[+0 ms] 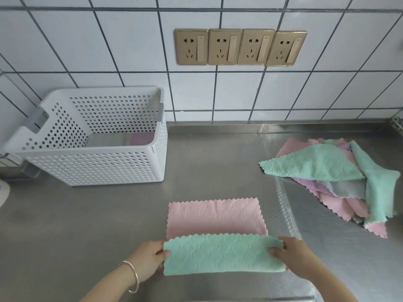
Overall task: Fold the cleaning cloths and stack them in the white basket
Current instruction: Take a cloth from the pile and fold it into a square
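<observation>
Four gold wall sockets [239,47] above a steel counter [207,166].

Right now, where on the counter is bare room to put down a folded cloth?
Bare steel lies between the basket and the pile, behind the cloth both hands hold, and left of the left hand, below the basket. The right side is crowded by the pile.

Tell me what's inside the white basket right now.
One purple cloth lies on the floor of the white basket, by its right wall. The front wall hides part of the floor, so more could lie there.
</observation>
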A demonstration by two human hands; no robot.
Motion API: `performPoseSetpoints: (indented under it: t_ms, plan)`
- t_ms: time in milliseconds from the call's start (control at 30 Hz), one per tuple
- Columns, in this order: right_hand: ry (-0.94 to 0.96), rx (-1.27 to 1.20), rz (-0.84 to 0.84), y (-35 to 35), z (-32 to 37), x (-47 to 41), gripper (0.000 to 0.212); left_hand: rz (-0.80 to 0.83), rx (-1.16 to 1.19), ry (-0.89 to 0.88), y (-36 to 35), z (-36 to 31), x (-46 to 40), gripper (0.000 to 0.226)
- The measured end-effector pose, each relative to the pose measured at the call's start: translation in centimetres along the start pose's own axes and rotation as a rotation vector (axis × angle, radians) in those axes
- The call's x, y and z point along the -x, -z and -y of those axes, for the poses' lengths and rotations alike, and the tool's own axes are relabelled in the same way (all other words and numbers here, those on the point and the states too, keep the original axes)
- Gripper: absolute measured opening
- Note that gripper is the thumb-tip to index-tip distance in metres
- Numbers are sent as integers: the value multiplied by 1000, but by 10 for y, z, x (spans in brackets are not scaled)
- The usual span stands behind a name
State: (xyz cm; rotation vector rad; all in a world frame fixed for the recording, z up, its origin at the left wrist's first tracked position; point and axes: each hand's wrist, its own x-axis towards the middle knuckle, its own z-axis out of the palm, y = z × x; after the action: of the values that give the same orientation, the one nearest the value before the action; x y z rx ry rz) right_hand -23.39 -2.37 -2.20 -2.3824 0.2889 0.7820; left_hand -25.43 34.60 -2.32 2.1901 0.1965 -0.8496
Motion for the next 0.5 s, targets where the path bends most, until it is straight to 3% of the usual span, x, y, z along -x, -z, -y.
performPoseSetpoints:
  t_ms: [200, 500]
  plan:
    - [3, -82, -91, 6, 24, -20, 15, -97, 161, 77, 11, -7, -26, 19]
    - [-35, 15, -160, 6, 52, -58, 15, -291, -61, 136, 14, -28, -61, 17]
